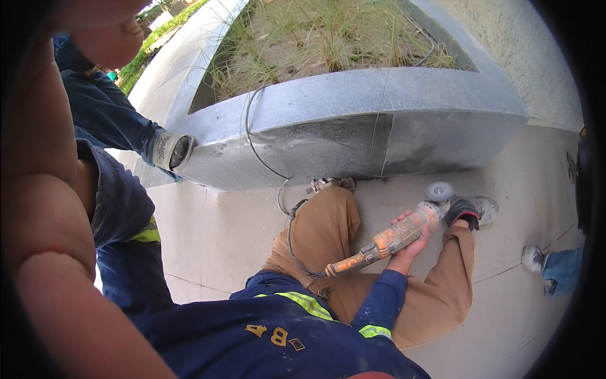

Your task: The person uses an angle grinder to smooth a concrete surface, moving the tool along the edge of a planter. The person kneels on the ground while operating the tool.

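My right hand (413,243) is wrapped round the body of a worn, dusty orange angle grinder (394,237). The tool lies slantwise above my bent leg, with its pale round disc (440,191) at the far end, close to my shoe (486,210). From the grinder's rear handle a dark power cord (290,243) loops over my tan trousers. My left hand (50,215) is raised very near the camera and fills the left side, large and partly cut off. How its fingers close, and whether they hold anything, does not show.
A grey stone planter (353,91) with grass stands ahead, its front face (328,142) dark in places. A grey cable (248,126) hangs over its rim. Another person's shoe (173,151) rests against the planter at left; another person's shoe (534,259) is on the paving at right.
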`<control>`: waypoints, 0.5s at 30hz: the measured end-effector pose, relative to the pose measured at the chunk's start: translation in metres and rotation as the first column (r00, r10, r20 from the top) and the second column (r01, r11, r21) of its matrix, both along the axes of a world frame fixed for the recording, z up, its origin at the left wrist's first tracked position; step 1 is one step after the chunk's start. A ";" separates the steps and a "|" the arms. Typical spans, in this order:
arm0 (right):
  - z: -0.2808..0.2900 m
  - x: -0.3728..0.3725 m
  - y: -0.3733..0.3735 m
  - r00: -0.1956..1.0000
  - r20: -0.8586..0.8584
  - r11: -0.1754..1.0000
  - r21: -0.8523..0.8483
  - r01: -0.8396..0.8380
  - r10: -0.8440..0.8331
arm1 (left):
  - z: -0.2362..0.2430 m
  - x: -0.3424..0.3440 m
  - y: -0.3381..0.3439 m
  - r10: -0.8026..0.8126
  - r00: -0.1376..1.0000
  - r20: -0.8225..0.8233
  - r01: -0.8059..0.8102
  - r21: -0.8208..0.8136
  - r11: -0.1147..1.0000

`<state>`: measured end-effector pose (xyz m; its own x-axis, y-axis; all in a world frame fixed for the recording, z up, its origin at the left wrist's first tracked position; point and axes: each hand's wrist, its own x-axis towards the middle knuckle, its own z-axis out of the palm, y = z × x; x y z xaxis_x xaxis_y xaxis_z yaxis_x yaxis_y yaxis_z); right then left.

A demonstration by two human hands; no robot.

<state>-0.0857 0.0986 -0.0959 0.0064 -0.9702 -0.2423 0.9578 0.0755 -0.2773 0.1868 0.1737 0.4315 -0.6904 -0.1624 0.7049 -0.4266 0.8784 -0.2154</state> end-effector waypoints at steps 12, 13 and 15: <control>0.001 0.011 -0.001 0.999 0.025 0.999 0.022 -0.033 0.033 | 0.016 -0.025 0.012 -0.085 0.989 0.123 0.084 0.010 0.996; -0.001 0.010 -0.001 0.999 0.022 0.999 0.024 -0.032 0.031 | 0.015 -0.025 0.010 -0.094 0.988 0.122 0.092 0.021 0.996; -0.001 0.013 -0.003 0.998 0.043 0.999 0.004 -0.038 0.038 | 0.020 -0.032 0.013 -0.107 0.984 0.144 0.105 0.022 0.994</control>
<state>-0.0729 0.0956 -0.0967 0.0537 -0.9679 -0.2456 0.9651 0.1135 -0.2359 0.1546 0.1871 0.4515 -0.7989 -0.0919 0.5944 -0.2957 0.9206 -0.2551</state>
